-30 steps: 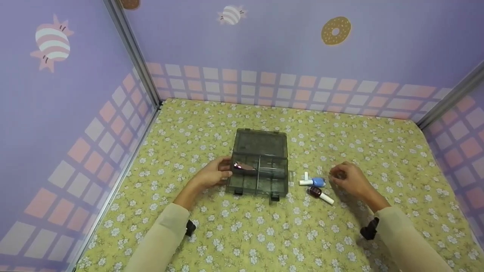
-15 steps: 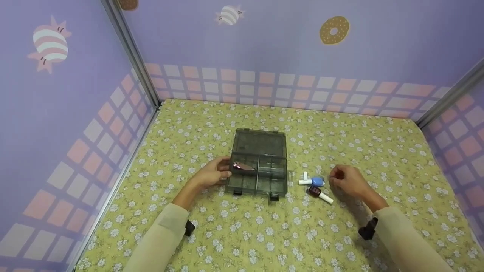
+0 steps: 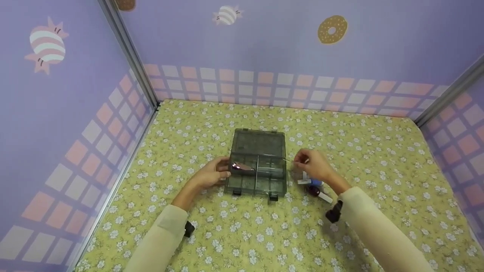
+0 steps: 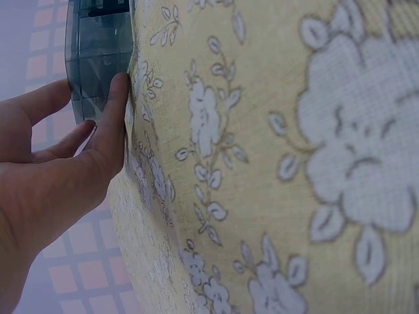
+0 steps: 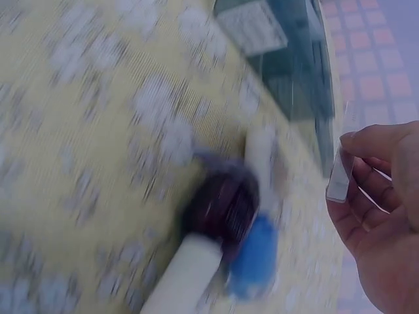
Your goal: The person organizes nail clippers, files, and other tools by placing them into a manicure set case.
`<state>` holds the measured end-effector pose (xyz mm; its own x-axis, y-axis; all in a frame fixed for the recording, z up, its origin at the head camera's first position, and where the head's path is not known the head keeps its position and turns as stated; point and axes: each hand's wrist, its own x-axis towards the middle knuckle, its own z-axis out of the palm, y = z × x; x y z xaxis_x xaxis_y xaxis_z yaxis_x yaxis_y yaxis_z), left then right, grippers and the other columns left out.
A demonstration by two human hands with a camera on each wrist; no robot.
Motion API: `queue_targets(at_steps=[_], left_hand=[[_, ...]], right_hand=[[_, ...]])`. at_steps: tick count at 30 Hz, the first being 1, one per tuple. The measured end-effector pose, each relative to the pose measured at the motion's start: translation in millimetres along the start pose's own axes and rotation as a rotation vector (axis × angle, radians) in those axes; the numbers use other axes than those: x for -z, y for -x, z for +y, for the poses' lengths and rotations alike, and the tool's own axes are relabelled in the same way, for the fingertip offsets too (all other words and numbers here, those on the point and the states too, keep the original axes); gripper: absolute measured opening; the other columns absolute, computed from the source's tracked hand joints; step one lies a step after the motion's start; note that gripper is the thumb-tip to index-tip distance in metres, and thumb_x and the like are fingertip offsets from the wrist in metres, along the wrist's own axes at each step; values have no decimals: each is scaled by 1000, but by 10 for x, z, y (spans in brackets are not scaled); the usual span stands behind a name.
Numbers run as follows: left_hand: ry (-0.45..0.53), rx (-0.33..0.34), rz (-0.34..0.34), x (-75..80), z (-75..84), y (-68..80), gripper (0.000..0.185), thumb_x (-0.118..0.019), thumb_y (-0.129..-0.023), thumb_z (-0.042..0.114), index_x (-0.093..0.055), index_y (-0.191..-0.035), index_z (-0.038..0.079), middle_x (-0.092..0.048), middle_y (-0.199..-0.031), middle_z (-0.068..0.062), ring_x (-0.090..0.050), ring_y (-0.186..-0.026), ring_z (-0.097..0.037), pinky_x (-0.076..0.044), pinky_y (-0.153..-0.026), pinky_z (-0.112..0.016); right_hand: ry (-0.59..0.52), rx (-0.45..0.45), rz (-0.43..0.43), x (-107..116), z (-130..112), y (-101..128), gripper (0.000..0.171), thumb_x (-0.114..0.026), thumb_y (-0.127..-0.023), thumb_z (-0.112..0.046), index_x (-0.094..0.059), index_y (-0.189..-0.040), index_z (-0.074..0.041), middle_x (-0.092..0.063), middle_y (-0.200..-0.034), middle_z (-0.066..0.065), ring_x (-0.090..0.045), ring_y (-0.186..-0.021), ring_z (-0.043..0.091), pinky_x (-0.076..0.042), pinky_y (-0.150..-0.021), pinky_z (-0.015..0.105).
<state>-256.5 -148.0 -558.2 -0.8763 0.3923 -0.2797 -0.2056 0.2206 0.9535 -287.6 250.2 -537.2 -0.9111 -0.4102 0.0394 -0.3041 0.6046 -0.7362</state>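
A dark translucent compartment box (image 3: 270,186) lies with its lid (image 3: 259,143) folded back. My left hand (image 3: 209,174) holds the box's left side, thumb and fingers on either side of its wall, as the left wrist view (image 4: 98,59) also suggests. In the upper left compartment lies a shiny rose-coloured tapered item (image 3: 242,166). My right hand (image 3: 314,163), just right of the box, pinches a thin clear strip (image 5: 340,173) between thumb and fingers. Beneath that hand lie a blue nail polish bottle (image 3: 316,182) and a dark red nail polish bottle (image 3: 314,191), both white-capped.
A further white cap (image 3: 304,175) shows beside the blue bottle; its bottle is hard to make out. Flowered cloth (image 3: 242,234) covers the table. Patterned purple panels (image 3: 272,45) stand at the back and sides.
My right hand has moved left from beyond the nail polish bottles toward the box's right side, carrying the clear strip. My left hand and the box stay in place.
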Motion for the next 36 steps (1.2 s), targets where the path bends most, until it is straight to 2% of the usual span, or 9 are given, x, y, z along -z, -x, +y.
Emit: queue_targets(at_steps=[6, 13, 18, 23, 36], left_hand=[[-2, -7, -7, -19, 25, 1, 63, -56, -107, -1, -30, -165, 0, -45, -159, -25, -50, -142, -40, -51, -105, -57], [-3, -27, -38, -11, 32, -21, 64, -55, -107, -3, -27, -164, -4, -41, -160, -28, -46, -145, -42, -49, -108, -55], [4, -20, -36, 2, 22, -24, 63, -55, -107, -3, -28, -164, -3, -43, -159, -27, -48, -143, -41, -51, -106, -55], [8, -11, -21, 13, 18, -11, 64, -56, -107, -3, -28, -165, -1, -44, -159, -26, -49, -143, -40, -50, -107, -55], [-1, 14, 0, 15, -4, -14, 64, -59, -106, 0, -32, -165, 2, -46, -159, -23, -50, -143, -39, -49, -108, -56]], right_hand=[[20, 33, -29, -158, -185, -171, 5, -70, -100, -4, -73, -103, -1, -71, -92, 6, -67, -81, 19, -56, -70, 36], [73, 98, -45, -298, -318, -293, 6, -73, -101, -8, -73, -99, -2, -71, -89, 4, -66, -78, 17, -56, -70, 38], [91, 101, -23, -284, -333, -296, 13, -74, -100, -7, -74, -110, 1, -70, -101, 8, -68, -91, 24, -58, -79, 44], [106, 70, 0, -149, -238, -181, 20, -75, -100, -10, -73, -117, 1, -66, -110, 12, -64, -101, 28, -57, -85, 49], [82, 20, -68, 142, 339, 441, 16, -74, -100, -6, -73, -113, 2, -67, -106, 12, -65, -96, 27, -57, -82, 44]])
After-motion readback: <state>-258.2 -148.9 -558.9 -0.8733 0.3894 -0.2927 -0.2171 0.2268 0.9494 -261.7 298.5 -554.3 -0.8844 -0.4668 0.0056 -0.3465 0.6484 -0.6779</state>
